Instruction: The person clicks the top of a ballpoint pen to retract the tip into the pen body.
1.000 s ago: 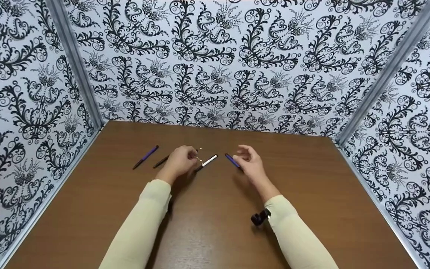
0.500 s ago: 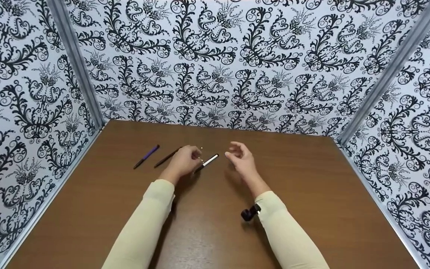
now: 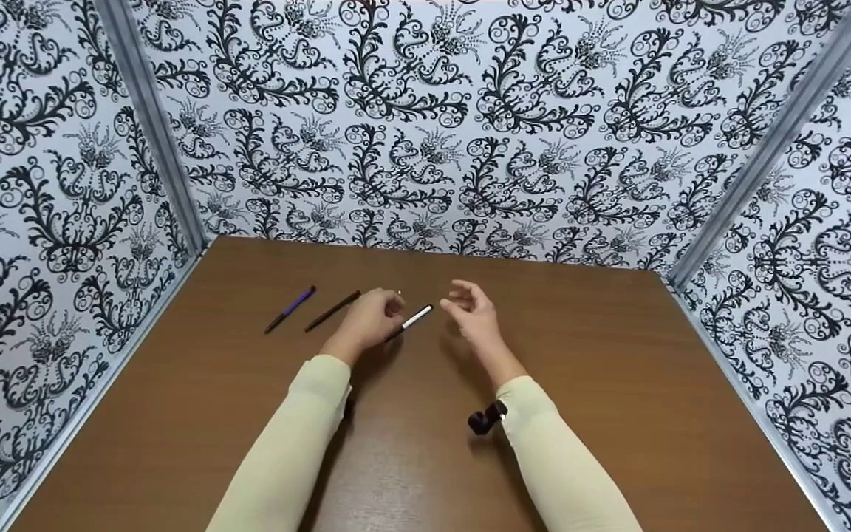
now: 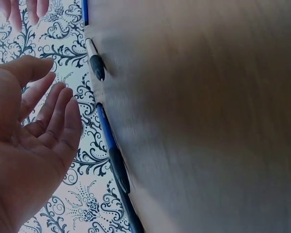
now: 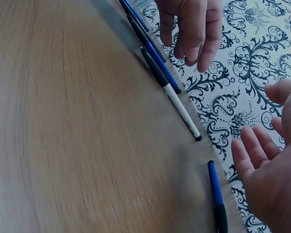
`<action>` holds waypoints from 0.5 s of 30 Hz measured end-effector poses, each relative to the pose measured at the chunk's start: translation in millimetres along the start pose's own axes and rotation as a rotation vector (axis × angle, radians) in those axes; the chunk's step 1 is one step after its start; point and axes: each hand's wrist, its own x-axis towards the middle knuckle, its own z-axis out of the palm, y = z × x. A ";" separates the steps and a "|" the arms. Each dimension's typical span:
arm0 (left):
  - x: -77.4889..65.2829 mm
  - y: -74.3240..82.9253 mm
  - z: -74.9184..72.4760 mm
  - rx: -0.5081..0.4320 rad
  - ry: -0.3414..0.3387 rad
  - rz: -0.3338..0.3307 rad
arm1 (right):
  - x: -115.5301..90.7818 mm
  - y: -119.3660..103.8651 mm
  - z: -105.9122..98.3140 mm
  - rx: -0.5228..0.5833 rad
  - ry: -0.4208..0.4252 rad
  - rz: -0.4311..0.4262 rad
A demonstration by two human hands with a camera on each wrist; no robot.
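Observation:
Fingers loosely bent and nothing between them, my left hand (image 3: 372,319) hovers over the table just left of a white pen (image 3: 417,317) with a black grip. To the right of that pen, my right hand (image 3: 474,314) is raised with its fingers spread and hides a blue pen in the head view. That blue pen (image 5: 215,187) shows in the right wrist view, lying beside the hand. Another blue pen (image 4: 106,128) with a black grip lies beside my left hand in the left wrist view. Both palms look bare there.
Left of my left hand, a black pen (image 3: 332,310) and a blue-and-black pen (image 3: 290,309) lie slanted on the brown table (image 3: 588,347). Patterned walls (image 3: 425,133) enclose the back and sides. A small black camera (image 3: 486,418) sticks out from the right sleeve.
My right hand has moved left, over the blue pen it was beside, which it now covers in the head view. My left hand has shifted slightly right, uncovering more of the black pen.

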 end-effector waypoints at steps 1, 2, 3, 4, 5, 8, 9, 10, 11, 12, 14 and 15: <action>0.7 -0.1 1.4 -0.005 0.001 0.002 | 0.2 0.3 1.2 0.004 0.001 0.004; 0.8 0.2 2.5 -0.014 -0.001 0.004 | 0.6 0.9 2.4 0.007 0.001 0.005; 1.0 0.6 3.5 -0.019 -0.002 0.007 | 1.0 1.9 3.5 0.010 0.003 0.004; 1.3 0.6 4.7 -0.022 -0.004 0.011 | 1.3 2.7 4.6 0.013 0.004 0.004; 1.8 0.6 5.9 -0.021 -0.004 0.018 | 1.5 3.5 5.7 0.022 0.004 0.007; 2.7 -0.2 9.2 -0.019 -0.011 0.026 | 1.6 5.4 8.7 0.031 0.006 0.010; 3.1 -0.3 10.2 -0.016 -0.017 0.021 | 1.4 5.5 9.6 0.035 0.006 0.014; 3.2 -0.5 11.1 -0.015 -0.027 0.014 | 0.8 5.4 10.4 0.039 0.006 0.019; 3.3 -0.6 12.0 -0.013 -0.036 0.005 | 0.4 5.4 11.2 0.043 0.007 0.023; 3.4 -0.6 12.7 -0.011 -0.046 -0.005 | 0.0 5.1 12.0 0.041 0.010 0.026; 3.5 -0.6 14.1 -0.004 -0.062 -0.020 | -1.4 4.4 13.6 0.040 0.016 0.038; 3.4 -0.5 14.7 0.002 -0.071 -0.025 | -1.8 4.2 14.3 0.040 0.019 0.042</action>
